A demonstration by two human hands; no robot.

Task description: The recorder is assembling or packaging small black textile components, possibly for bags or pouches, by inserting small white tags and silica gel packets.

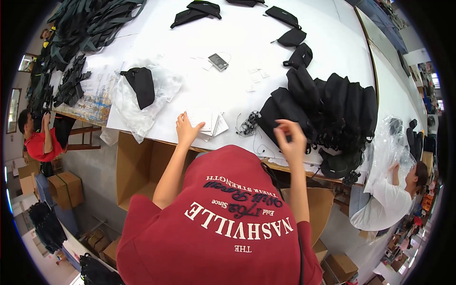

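Observation:
My left hand (187, 128) rests at the table edge, thumb and fingers apart, touching a stack of white paper cards (202, 118). More white cards (219, 124) lie loosely fanned beside its thumb. My right hand (293, 137) is raised in front of a black pouch (280, 111), its fingers curled toward the thumb in a pinch. Anything between those fingertips is too small to make out. Between my hands lies a tangle of thin black cords (249, 124), with loose strands trailing toward the edge. Another black pouch (141, 88) lies on a clear plastic bag (164, 85) at left.
Several black pouches (349, 107) are piled at right; others (285, 18) curve along the far side. A dark tag bundle (218, 61) lies mid-table. Black straps (90, 23) heap at far left. An open cardboard box (130, 164) sits below the edge. Co-workers (42, 142) (392, 204) flank the table.

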